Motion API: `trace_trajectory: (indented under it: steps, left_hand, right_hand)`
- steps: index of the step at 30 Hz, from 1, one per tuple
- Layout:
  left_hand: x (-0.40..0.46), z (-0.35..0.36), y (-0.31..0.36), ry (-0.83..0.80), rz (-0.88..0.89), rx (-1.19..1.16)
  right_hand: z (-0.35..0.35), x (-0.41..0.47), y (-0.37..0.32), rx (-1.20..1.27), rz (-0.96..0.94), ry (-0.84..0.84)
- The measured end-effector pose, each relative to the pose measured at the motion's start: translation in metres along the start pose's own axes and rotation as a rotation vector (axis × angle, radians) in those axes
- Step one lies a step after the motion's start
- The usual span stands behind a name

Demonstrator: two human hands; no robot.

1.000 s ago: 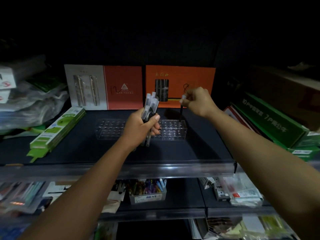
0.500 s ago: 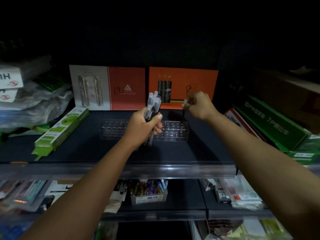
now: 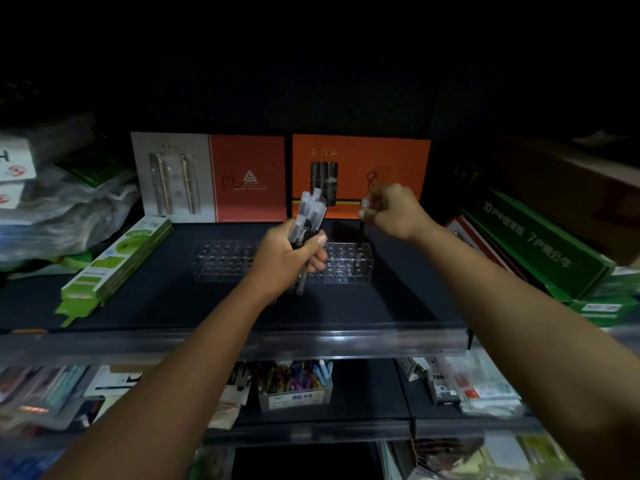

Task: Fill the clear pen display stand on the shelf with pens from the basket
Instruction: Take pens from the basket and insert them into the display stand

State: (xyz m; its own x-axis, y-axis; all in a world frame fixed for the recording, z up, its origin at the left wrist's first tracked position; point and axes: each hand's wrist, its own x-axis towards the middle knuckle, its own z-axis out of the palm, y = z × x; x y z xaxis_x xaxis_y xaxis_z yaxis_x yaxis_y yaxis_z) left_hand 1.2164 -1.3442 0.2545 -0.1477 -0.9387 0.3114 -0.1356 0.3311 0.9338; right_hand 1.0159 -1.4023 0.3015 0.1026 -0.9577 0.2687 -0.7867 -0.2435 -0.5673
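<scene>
Left hand (image 3: 287, 258) up front, fingers and thumb wrapped tight round a bundle of pens (image 3: 309, 221), caps pointing up — it sits just before the clear pen display stand (image 3: 346, 263), which lies flat mid-shelf on the dark shelf (image 3: 173, 292), its holes looking bare. Right hand (image 3: 393, 211) above the stand's right end, fingertips pinching the cap of a single pen (image 3: 362, 225) — held upright, its tip down at a back-row hole; whether it's seated, can't tell
</scene>
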Motion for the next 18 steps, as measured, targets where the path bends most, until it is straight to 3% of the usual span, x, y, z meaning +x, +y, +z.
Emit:
trace_trajectory:
  steps: [5, 9, 18]
  left_hand:
    - [0.000, 0.003, 0.000, -0.027, 0.002, -0.007]
    - [-0.001, 0.006, 0.001, -0.039, 0.012, -0.010]
    - [-0.009, 0.012, 0.009, -0.098, 0.023, -0.070]
  right_hand:
    - [-0.004, -0.002, 0.000, -0.039, -0.054, 0.070]
    - [-0.014, -0.011, -0.013, -0.030, -0.217, 0.121]
    - [-0.032, -0.040, -0.043, 0.270, -0.348, -0.252]
